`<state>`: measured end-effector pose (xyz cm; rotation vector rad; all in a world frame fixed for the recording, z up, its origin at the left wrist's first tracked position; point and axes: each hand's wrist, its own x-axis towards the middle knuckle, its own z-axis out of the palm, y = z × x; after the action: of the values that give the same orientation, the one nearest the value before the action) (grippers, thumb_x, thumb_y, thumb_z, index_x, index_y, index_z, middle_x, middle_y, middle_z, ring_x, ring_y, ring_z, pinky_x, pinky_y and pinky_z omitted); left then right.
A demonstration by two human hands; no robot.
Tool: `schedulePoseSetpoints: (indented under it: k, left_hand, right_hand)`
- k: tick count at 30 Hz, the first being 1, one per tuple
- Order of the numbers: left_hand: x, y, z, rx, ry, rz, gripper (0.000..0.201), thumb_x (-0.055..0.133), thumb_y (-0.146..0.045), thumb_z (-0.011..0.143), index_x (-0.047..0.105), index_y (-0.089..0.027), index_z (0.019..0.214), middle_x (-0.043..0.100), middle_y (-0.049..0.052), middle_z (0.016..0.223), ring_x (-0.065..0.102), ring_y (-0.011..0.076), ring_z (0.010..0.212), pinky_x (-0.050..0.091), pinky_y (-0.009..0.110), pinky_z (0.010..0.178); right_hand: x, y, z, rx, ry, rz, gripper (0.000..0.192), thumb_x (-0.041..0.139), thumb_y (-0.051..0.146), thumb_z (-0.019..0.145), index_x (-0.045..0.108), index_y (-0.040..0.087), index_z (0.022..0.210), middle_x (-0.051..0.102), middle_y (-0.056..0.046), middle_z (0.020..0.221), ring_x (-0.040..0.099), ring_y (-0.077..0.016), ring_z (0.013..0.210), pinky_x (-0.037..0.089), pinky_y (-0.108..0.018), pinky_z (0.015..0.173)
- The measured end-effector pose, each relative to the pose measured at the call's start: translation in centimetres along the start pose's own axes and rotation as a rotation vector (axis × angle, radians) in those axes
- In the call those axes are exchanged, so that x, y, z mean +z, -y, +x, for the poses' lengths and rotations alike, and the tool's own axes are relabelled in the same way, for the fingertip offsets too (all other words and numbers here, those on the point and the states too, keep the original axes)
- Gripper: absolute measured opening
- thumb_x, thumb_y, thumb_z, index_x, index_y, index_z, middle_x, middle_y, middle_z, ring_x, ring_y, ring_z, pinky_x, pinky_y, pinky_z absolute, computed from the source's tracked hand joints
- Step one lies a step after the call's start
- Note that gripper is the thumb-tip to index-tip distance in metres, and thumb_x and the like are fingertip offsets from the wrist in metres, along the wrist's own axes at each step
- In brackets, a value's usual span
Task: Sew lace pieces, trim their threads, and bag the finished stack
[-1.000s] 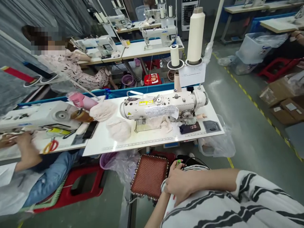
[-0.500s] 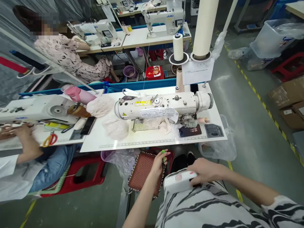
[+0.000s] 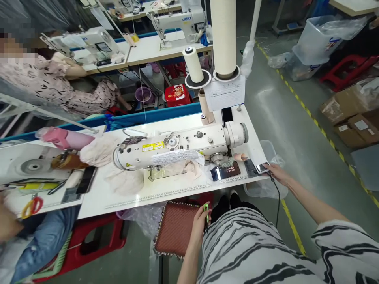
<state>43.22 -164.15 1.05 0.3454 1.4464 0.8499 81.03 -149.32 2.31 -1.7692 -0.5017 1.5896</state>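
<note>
White sewing table [image 3: 177, 194]: sewing machine [image 3: 177, 146] sits mid-table, long axis along the table. Pale fabric pieces [image 3: 126, 181] piled left of the machine's head, more [image 3: 180, 169] under its arm. Dark phone [image 3: 226, 172] just right of the needle area, near the front edge. Control panel [image 3: 250, 167] further right. Small device [image 3: 261, 168] at the right front corner, beyond the panel. Thread stand [image 3: 207, 81] behind the machine.

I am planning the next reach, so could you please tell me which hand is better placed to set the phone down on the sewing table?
Right. The right hand already holds the phone at the sewing table corner; the left hand is low, holding green snips.
</note>
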Motion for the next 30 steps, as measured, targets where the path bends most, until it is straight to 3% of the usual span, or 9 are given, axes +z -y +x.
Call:
schedulePoseSetpoints:
  k: [3,6,11,15,18,20,23,26,30]
  left_hand:
    - [1.8,-0.3,0.2,0.063,0.065,0.100,0.060,0.066,-0.044,0.071,0.055,-0.014,0.122,0.062,0.004,0.082,0.052,0.0101,0.059,0.040,0.022,0.049]
    - [3.2,-0.6,0.6,0.148,0.074,0.252,0.051,0.063,-0.043,0.075,0.052,-0.017,0.117,0.062,0.002,0.080,0.054,0.0117,0.060,0.042,0.022,0.051]
    - [5.0,-1.8,1.5,0.348,-0.013,0.631,0.023,0.061,-0.015,0.076,0.059,-0.021,0.098,0.065,0.001,0.088,0.060,0.0151,0.078,0.048,0.027,0.072]
    - [5.5,-4.1,2.7,0.512,-0.124,0.913,0.030,0.053,-0.010,0.083,0.062,-0.022,0.109,0.062,0.006,0.106,0.060,0.0209,0.092,0.048,0.034,0.082]
    - [5.2,-5.8,4.5,0.665,-0.149,1.063,0.034,0.045,-0.012,0.091,0.062,-0.022,0.119,0.062,0.010,0.109,0.057,0.0247,0.103,0.045,0.042,0.092]
    - [4.9,-6.6,6.0,0.783,-0.098,1.135,0.033,0.043,-0.016,0.094,0.065,-0.026,0.117,0.064,0.008,0.111,0.054,0.0236,0.113,0.038,0.044,0.104]
    - [4.6,-6.8,8.2,0.920,-0.039,1.205,0.030,0.043,-0.022,0.097,0.070,-0.031,0.107,0.064,0.001,0.123,0.048,0.0209,0.127,0.029,0.041,0.114]
    - [4.4,-6.0,9.3,0.948,-0.114,1.240,0.032,0.041,-0.020,0.097,0.069,-0.027,0.112,0.056,0.003,0.138,0.043,0.0257,0.133,0.032,0.046,0.112]
    - [3.7,-3.5,8.0,0.951,-0.199,1.247,0.042,0.039,-0.015,0.096,0.055,-0.024,0.133,0.045,0.004,0.149,0.037,0.0252,0.138,0.031,0.045,0.114]
  right_hand:
    - [2.2,1.5,3.5,-0.042,0.065,-0.134,0.024,0.059,0.031,0.094,0.061,0.014,0.111,0.064,-0.006,0.106,0.064,-0.0160,0.088,0.056,-0.034,0.076]
    - [4.1,2.7,5.9,-0.114,0.052,-0.307,0.028,0.058,0.034,0.094,0.060,0.014,0.113,0.063,-0.007,0.108,0.063,-0.0169,0.090,0.056,-0.035,0.077]
    - [5.7,4.2,7.7,-0.292,-0.036,-0.647,0.029,0.060,0.041,0.092,0.062,0.014,0.101,0.063,-0.004,0.095,0.061,-0.0155,0.082,0.052,-0.035,0.076]
    - [5.5,4.6,7.5,-0.449,-0.132,-0.875,0.035,0.067,0.049,0.077,0.063,0.016,0.086,0.063,-0.005,0.078,0.057,-0.0200,0.073,0.046,-0.038,0.074]
    - [4.4,3.6,5.6,-0.603,-0.196,-0.976,0.045,0.052,0.060,0.078,0.064,0.017,0.085,0.065,-0.010,0.083,0.058,-0.0257,0.077,0.044,-0.040,0.072]
    - [3.4,2.3,3.4,-0.696,-0.189,-1.028,0.053,0.042,0.065,0.080,0.064,0.017,0.084,0.066,-0.012,0.082,0.059,-0.0269,0.074,0.044,-0.040,0.068]
    - [2.3,-0.7,-0.5,-0.819,-0.035,-1.108,0.053,0.043,0.066,0.081,0.066,0.019,0.083,0.068,-0.010,0.079,0.061,-0.0243,0.065,0.046,-0.035,0.058]
    - [3.0,-3.8,-3.7,-0.949,0.209,-1.158,0.044,0.043,0.058,0.088,0.068,0.021,0.091,0.071,-0.008,0.090,0.065,-0.0204,0.066,0.049,-0.030,0.053]
    - [8.4,-6.5,-4.9,-1.124,0.421,-1.203,0.041,0.034,0.045,0.096,0.066,0.021,0.105,0.068,-0.011,0.108,0.064,-0.0244,0.102,0.053,-0.038,0.087]
